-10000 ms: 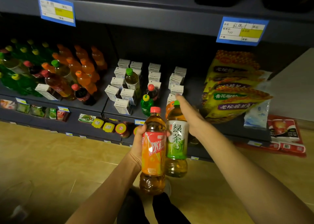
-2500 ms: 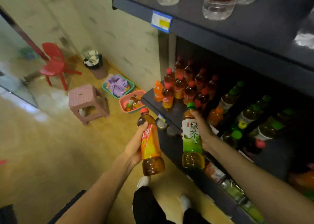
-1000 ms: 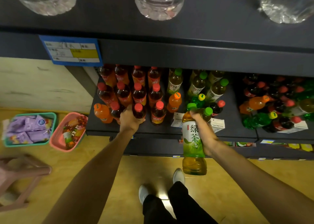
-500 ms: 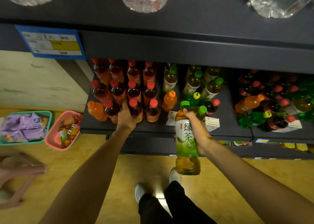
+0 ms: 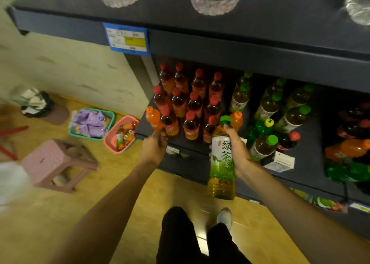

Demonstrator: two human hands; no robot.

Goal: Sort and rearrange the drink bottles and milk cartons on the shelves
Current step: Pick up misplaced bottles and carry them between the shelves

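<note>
Standing upright in the right hand [image 5: 239,153], the green tea bottle [image 5: 221,159] is gripped round its label, the fingers curled behind it and the thumb laid up toward the green cap; its long axis runs near vertical, cap toward the shelf [image 5: 308,159] and base hanging out over the floor, in front of the shelf edge. The matching green-capped tea bottles [image 5: 268,103] are seen up and to the right of the held bottle, standing in rows behind a lone one at the front [image 5: 262,147]; the red-capped tea bottles [image 5: 190,103] fill the left part of the same shelf, so the move is judged to turn on a carry forward and rightward, not leftward. The right hand is plainly the nearer one to that group; a yellow-capped green bottle [image 5: 260,128] and an orange-capped bottle [image 5: 237,120] stand between, and might be knocked. The left hand [image 5: 154,149] is held just before the front row of red-capped bottles, fingers loosely curled and nothing gripped; whether a bottle is touched cannot be told.
</note>
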